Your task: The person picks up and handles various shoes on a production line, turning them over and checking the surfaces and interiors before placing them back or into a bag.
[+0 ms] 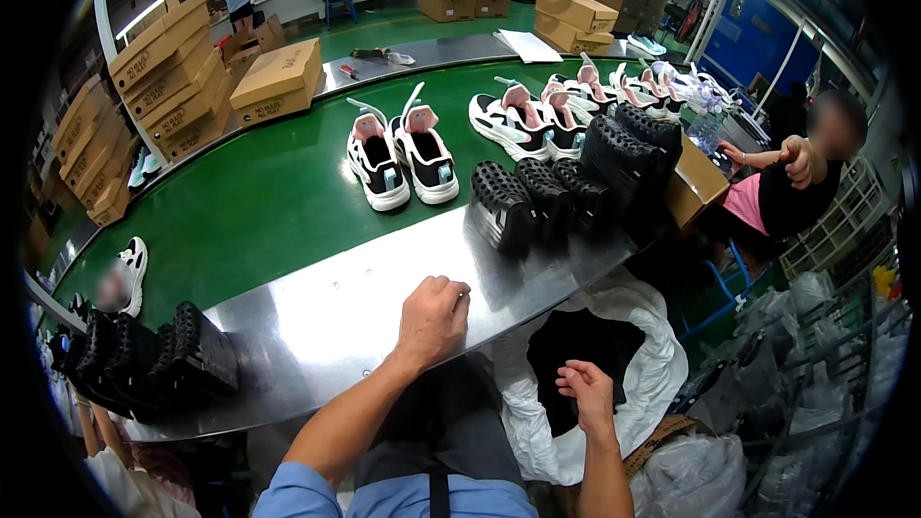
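My left hand [434, 318] is curled into a loose fist over the front edge of the metal ledge [336, 302]. Its palm is hidden, so whatever it may hold does not show. Over the open white sack [662, 336] hangs my right hand [587, 391], its fingers loosely bent and slightly apart, with nothing visible in them. Dark, indistinct contents [552, 355] fill the sack's mouth. Beyond my left hand, a pair of white, black and pink sneakers [386, 197] stands on the green belt. Black shoes with studded soles turned up [501, 203] line the ledge to the right.
More sneakers [508, 125] stand along the belt. Black studded shoes [197, 355] sit at the ledge's left end. Stacked shoe boxes [173, 77] rise at far left. A co-worker [787, 182] sits at right beside an open carton [696, 177]. Plastic-wrapped items [691, 475] lie lower right.
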Demonstrator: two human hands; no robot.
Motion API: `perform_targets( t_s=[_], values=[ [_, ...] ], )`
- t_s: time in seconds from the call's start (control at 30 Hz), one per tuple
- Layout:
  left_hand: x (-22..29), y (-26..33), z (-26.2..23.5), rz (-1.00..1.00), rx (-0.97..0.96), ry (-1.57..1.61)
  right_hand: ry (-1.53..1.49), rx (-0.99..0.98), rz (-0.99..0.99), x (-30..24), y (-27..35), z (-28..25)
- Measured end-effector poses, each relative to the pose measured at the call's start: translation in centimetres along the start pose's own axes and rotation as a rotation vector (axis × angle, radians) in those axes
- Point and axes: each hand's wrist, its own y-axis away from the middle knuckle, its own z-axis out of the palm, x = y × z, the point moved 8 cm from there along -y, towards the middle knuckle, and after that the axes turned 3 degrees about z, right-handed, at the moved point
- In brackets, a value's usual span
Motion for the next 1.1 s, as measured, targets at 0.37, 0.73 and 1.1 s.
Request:
perform_targets(
  t_s=[0.37,0.73,1.1],
  values=[
    [-2.4,1.1,1.8,0.057,0.047,0.126,0.127,0.036,-0.246,-3.2,-0.3,4.2],
    [-2.4,1.8,0.0,0.002,0.151,0.058,0.282,-0.162,-0.757,-15.6,0.1,22.0],
    [-2.1,1.5,0.3,-0.005,0.151,0.093,0.056,-0.262,-0.63,-10.4,-8.3,23.2]
  ],
)
